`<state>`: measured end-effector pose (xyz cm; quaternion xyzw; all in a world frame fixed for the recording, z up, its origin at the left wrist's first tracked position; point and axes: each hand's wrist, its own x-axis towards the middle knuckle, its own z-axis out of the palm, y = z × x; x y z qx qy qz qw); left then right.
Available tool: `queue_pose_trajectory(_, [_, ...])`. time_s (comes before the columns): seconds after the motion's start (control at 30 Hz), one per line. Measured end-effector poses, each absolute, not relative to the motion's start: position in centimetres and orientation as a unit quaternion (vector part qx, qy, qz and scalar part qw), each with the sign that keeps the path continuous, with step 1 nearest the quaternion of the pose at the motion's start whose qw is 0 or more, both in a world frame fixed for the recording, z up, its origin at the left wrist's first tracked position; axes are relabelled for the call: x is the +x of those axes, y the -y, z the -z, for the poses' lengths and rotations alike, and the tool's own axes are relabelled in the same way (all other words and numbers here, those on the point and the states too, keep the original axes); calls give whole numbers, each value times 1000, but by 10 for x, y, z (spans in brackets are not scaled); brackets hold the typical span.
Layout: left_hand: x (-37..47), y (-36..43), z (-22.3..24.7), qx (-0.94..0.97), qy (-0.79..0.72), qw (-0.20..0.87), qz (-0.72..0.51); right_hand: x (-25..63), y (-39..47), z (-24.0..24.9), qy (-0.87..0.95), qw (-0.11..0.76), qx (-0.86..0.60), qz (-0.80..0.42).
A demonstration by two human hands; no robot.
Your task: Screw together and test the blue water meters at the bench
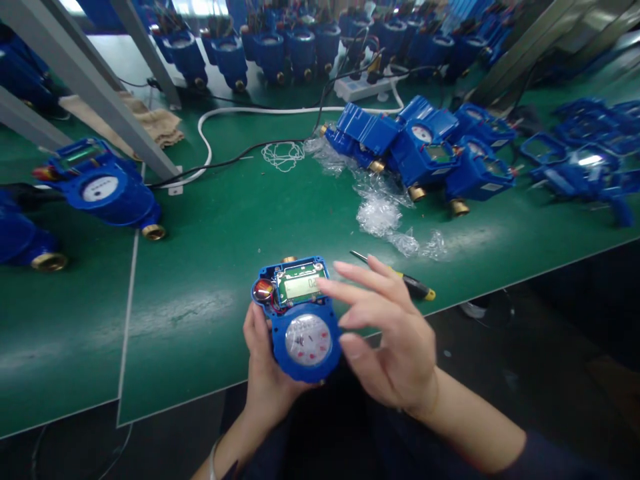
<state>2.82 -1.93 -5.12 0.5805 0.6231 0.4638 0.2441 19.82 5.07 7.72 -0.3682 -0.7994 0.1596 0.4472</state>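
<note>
A blue water meter [306, 341] with an exposed circuit board and a lit display [299, 287] is held in my left hand [270, 377], which wraps its left side and underside. Its round dial faces up, below the display. My right hand [393, 333] hovers at the meter's right side, fingers apart and holding nothing, slightly blurred. The index fingertip is by the right edge of the display; whether it touches cannot be made out. Behind that hand, a screwdriver [417, 287] with a black and yellow handle lies on the green table [210, 267].
Several blue meters [425, 147] are piled at the right back beside crumpled clear plastic [379, 215]. Blue frames [590, 160] lie farther right. Two meters [107, 193] stand at the left by a grey metal post [120, 100]. Cables, a power strip [367, 87] and a cloth [155, 123] lie behind.
</note>
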Motion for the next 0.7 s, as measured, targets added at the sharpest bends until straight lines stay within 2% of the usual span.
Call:
queue_pose_trajectory(0.1, [27, 15, 46, 580, -628, 272, -442, 212, -48, -62, 695, 514, -448, -228])
queue_pose_trajectory(0.27, [27, -6, 36, 573, -655, 263, -416, 207, -41, -16, 659, 428, -483, -386])
queue_pose_trajectory(0.43, [28, -17, 32, 592, -645, 245, -417, 192, -42, 7, 570, 445, -448, -526])
queue_pose_trajectory(0.53, [25, -9, 28, 604, -647, 234, -401, 196, -47, 6, 556, 468, -447, -522])
queue_pose_trajectory(0.7, [3, 10, 14, 607, -618, 192, -461, 231, -58, 4, 460, 563, -551, -410])
